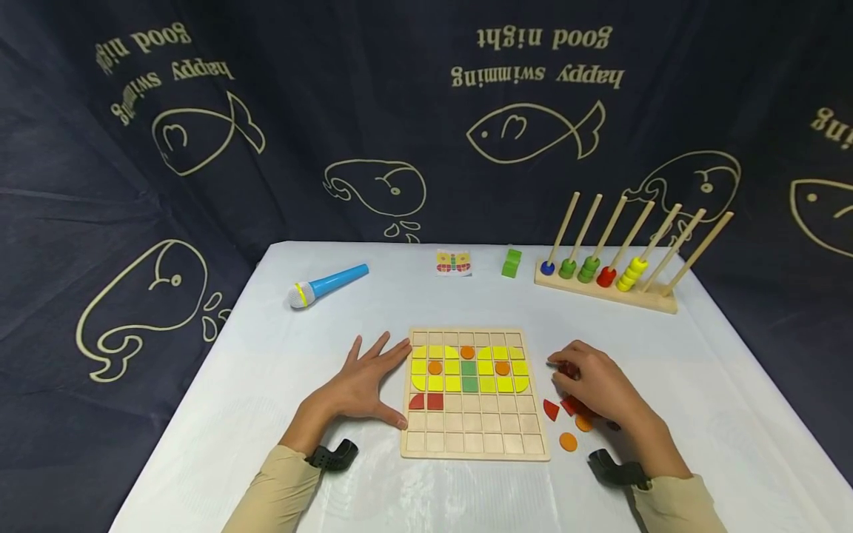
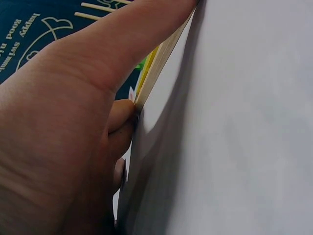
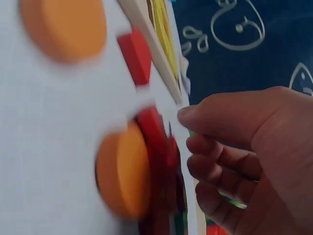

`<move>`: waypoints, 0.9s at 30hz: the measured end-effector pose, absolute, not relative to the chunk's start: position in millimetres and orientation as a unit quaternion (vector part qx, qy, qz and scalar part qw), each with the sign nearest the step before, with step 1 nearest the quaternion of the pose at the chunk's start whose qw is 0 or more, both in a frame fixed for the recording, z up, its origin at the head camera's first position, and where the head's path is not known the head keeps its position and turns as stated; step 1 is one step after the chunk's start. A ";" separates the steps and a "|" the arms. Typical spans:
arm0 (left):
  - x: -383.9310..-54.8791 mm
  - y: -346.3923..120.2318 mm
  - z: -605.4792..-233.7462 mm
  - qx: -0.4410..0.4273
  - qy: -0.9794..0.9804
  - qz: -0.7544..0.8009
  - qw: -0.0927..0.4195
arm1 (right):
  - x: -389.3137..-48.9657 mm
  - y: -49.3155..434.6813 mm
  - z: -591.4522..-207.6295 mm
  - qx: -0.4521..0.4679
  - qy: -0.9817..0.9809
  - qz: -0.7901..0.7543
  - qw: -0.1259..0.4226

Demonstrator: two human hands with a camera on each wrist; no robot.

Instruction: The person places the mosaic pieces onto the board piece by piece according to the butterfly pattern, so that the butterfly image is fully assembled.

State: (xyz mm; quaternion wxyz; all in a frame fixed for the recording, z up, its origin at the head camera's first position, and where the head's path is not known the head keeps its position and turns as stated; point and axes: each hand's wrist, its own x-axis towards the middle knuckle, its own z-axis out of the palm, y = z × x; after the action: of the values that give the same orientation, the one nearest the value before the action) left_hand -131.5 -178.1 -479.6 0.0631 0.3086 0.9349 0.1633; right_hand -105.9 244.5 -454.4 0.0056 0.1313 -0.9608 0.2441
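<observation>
A square wooden grid board [image 1: 489, 423] bears yellow, green, orange and red flat pieces. Spread wide, my left hand [image 1: 360, 381] touches the board's left edge with its thumb and index finger. In the left wrist view, the left thumb [image 2: 142, 34] lies along the wooden side. Just right of the board, my right hand [image 1: 600, 381] is over loose pieces, its fingers bent and the thumb apart from them. Dark red pieces [image 1: 569, 370] show between thumb and forefinger. A red quarter piece [image 1: 551, 409] and an orange disc [image 1: 569, 442] lie beside this hand.
Behind the board stand a butterfly picture card [image 1: 453, 263] and a green block [image 1: 511, 263]. A blue toy microphone [image 1: 336, 281] lies at the back left. A wooden peg stand [image 1: 606, 291] with coloured beads is at the back right, its rods upright.
</observation>
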 end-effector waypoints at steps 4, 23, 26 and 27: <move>-131.6 -178.6 -480.1 0.312 0.934 0.166 0.058 | -107.4 258.2 -456.7 0.107 -0.967 0.233 -0.004; -131.2 -178.6 -481.6 0.304 0.937 0.160 0.066 | -110.9 261.1 -463.6 0.076 -0.973 0.219 -0.003; -131.4 -178.4 -481.3 0.305 0.937 0.160 0.065 | -110.0 260.0 -463.7 0.076 -0.974 0.214 0.000; -131.4 -178.4 -481.3 0.305 0.937 0.159 0.064 | -109.8 259.5 -463.5 0.076 -0.974 0.215 0.000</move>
State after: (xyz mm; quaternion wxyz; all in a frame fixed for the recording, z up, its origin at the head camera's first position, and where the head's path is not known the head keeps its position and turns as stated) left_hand -131.4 -178.4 -481.3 0.0644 0.3053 0.9366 0.1594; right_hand -109.8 259.5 -463.5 0.0001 0.0755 -0.9737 0.2147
